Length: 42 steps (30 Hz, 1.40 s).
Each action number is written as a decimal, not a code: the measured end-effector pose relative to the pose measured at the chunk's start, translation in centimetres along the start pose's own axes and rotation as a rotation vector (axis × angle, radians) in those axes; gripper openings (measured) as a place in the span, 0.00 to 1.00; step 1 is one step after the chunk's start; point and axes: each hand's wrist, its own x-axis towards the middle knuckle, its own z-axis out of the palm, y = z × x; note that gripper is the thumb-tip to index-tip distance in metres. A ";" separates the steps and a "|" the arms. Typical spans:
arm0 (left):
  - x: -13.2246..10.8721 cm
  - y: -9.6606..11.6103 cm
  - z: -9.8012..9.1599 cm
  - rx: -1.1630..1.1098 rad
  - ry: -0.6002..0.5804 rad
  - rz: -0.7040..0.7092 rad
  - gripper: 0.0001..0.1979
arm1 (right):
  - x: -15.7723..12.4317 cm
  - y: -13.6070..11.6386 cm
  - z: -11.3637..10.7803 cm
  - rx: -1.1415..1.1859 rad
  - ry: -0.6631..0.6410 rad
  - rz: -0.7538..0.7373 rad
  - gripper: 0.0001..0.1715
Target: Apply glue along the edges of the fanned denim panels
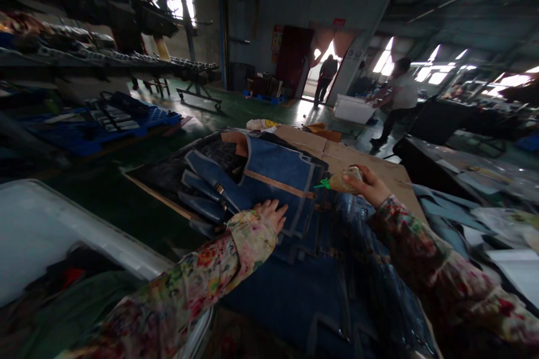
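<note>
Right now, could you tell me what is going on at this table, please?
A person in floral sleeves is working over a stack of blue garments on a cardboard-covered table. The left hand lies flat on the top garment, and the right hand has a grip on a small spray bottle with a green trigger, held just above the fabric. A white bin stands at the left, and two other people are farther back near the doorway.
</note>
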 end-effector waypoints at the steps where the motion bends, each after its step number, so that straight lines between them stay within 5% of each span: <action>1: 0.0 -0.1 0.2 0.004 0.009 0.000 0.21 | -0.2 0.0 0.1 -0.012 0.001 -0.021 0.40; 6: 0.0 -0.1 0.6 0.013 -0.022 -0.020 0.21 | -1.0 -0.1 0.5 -0.069 0.077 -0.159 0.41; 25: -0.5 0.4 -0.4 0.057 -0.007 -0.003 0.20 | -4.3 1.9 0.6 -0.169 -0.062 -0.313 0.33; 31: -0.2 -0.1 0.3 0.064 0.005 0.026 0.21 | -4.5 1.3 0.7 -0.171 -0.001 -0.283 0.35; 39: -0.3 0.1 0.1 0.032 0.017 -0.007 0.21 | -7.7 1.7 1.4 -0.018 -0.250 -0.087 0.34; 42: -0.5 0.4 -0.6 0.042 -0.032 -0.012 0.21 | -7.8 1.8 1.4 0.016 -0.239 -0.060 0.34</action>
